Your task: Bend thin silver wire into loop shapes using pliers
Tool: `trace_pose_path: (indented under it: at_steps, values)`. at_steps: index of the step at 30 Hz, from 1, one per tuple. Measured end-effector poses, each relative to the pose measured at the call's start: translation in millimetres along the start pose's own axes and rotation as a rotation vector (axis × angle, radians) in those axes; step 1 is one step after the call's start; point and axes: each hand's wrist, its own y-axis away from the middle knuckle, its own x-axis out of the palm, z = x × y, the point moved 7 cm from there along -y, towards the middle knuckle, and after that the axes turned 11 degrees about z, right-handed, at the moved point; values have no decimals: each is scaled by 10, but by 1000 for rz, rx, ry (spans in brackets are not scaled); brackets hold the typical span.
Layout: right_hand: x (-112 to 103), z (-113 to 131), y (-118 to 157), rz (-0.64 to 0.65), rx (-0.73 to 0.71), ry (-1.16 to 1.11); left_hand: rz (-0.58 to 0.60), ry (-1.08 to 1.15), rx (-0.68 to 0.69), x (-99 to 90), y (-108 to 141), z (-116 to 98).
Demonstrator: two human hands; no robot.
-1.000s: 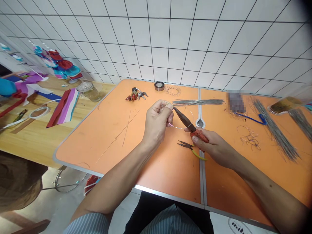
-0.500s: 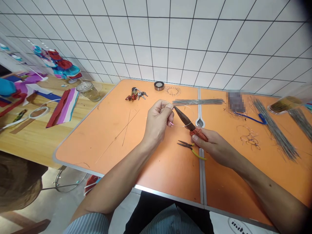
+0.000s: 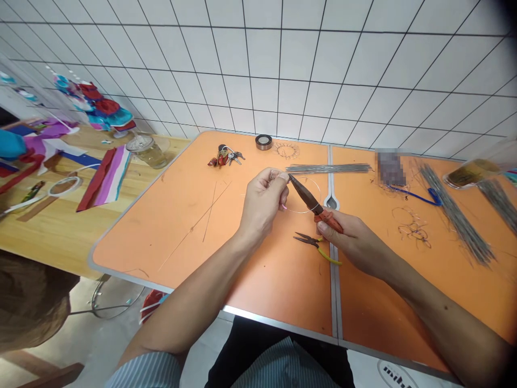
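Head view: two bare hands meeting over an orange table (image 3: 262,293).
Crossed wires (image 3: 211,205): two thin lengths lying flat, well left of the hands.
Keys (image 3: 225,156): bunch toward far edge; tape roll (image 3: 264,142) to their right.
Left hand (image 3: 262,203): thumb and fingertips pressed together, pinching one side of the wire loop (image 3: 321,195); palm hidden.
Progress: curve already bent round; ends hidden by the fingers, so cannot tell if joined. Judging by the plier tip there, the join is the part in hand, its fastening likely left.
Loop's lie: from the left fingertips it bulges right, passing by the pliers; rounded, no clear long axis. Pink bit (image 3: 284,207) at its lower left, just beside the fingers.
Red-handled pliers (image 3: 304,192): nose points up-left to the left thumb; long axis slants down-right to the handles. Grip on wire too small to tell.
Yellow-handled pliers (image 3: 310,241): on the table, nose leftward.
Wire bundle (image 3: 329,168): straight lengths, lying crosswise beyond the hands.
Right hand (image 3: 349,237): fingers wrapped round the red handles.
Wire tangle (image 3: 416,233): loose curls, right of the right hand.
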Motion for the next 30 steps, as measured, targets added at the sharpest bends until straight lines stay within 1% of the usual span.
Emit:
trace_pose_path:
  at_steps: [6, 14, 20, 30]
  values:
    - [-33, 13, 4, -12, 1, 8, 60, -15, 25, 6, -30, 5]
    - [-16, 24, -5, -12, 14, 26, 3, -26, 38, -1, -21, 17]
    - [41, -2, -15, 37, 51, -13, -15, -25, 19, -7, -24, 18]
    - [-5, 98, 2, -47, 53, 41, -21, -13, 30, -7, -14, 6]
